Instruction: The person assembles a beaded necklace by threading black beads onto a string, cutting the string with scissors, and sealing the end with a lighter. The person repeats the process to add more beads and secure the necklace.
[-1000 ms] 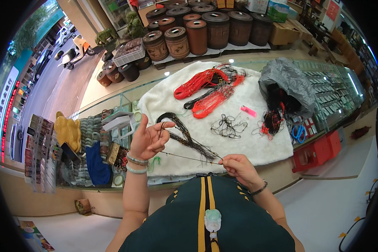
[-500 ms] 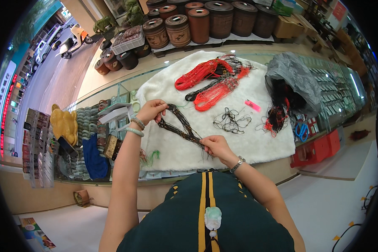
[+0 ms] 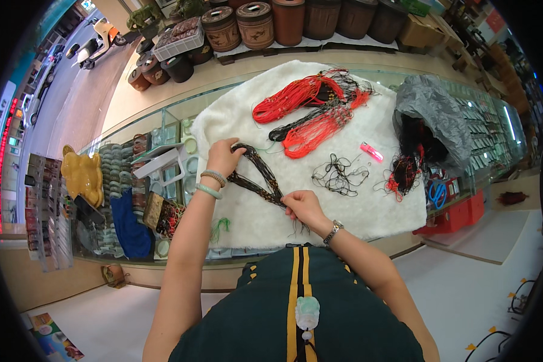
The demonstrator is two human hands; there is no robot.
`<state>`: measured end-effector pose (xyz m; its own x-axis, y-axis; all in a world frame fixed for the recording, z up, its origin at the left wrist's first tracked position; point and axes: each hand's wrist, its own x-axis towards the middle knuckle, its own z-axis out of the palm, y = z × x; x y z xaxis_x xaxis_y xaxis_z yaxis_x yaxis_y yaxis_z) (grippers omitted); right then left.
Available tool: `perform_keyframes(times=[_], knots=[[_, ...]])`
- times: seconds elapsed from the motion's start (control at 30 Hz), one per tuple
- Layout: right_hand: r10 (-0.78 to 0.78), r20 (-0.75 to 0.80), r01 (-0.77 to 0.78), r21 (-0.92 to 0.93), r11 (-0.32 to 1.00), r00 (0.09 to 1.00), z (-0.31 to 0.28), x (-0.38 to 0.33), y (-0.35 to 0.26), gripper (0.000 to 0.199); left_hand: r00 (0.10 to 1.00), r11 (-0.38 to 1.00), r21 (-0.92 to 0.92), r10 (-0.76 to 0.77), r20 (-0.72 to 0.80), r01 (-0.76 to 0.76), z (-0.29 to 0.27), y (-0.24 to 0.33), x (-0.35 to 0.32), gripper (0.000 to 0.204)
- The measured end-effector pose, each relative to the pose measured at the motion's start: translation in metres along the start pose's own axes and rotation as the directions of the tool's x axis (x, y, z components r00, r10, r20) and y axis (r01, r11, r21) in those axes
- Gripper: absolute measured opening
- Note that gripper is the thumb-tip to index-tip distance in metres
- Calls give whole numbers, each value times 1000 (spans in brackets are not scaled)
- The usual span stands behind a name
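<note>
A bundle of black beaded cords (image 3: 260, 171) forms a long loop between my two hands, over a white fluffy cloth (image 3: 235, 217). My left hand (image 3: 225, 157), closed, grips the loop's far-left end. At the near-right end, my right hand (image 3: 304, 207) pinches the strands together, and loose cord tails hang below its fingers. Beyond them lie bundles of red cords (image 3: 286, 101) and orange-red cords (image 3: 311, 136) with black ones alongside. Right of my hands is a loose tangle of thin black cord (image 3: 339, 175), near a pink lighter (image 3: 371, 152).
A grey plastic bag (image 3: 431, 111) spills black and red cords (image 3: 403, 175) at the right, near blue-handled scissors (image 3: 437, 192). The cloth covers a glass display counter (image 3: 181, 117). Bangles, a blue cloth (image 3: 131, 226) and a yellow figure (image 3: 82, 176) fill its left side. Brown jars (image 3: 256, 25) stand behind.
My view has shifted slightly. The left hand has turned a little over the loop's end, and the right hand has drawn slightly left. Both keep hold of the black cords.
</note>
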<state>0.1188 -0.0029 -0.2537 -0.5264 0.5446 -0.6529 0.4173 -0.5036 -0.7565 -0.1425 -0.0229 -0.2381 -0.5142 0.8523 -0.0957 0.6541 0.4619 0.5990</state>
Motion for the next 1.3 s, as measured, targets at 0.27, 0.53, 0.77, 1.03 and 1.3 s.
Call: perform_keyframes(times=[0.27, 0.53, 0.77, 1.03, 1.3], knots=[[-14, 4, 14, -6, 1000, 1000, 0, 5, 6, 20, 990, 935, 350, -7, -138, 56, -12, 5, -26, 37], [-27, 10, 28, -34, 999, 1000, 1, 6, 7, 21, 930, 847, 416, 368, -12, -330, 46, 2, -39, 73], [-50, 42, 55, -120, 991, 998, -31, -28, 29, 21, 928, 844, 433, 370, -44, -316, 64, -11, -39, 77], [131, -42, -135, -132, 982, 991, -94, -102, 64, 20, 924, 838, 434, 381, -33, -330, 66, -13, -38, 77], [-577, -371, 269, -620, 737, 728, -120, -65, 41, 14, 883, 870, 331, 436, -174, -364, 46, 9, -42, 66]])
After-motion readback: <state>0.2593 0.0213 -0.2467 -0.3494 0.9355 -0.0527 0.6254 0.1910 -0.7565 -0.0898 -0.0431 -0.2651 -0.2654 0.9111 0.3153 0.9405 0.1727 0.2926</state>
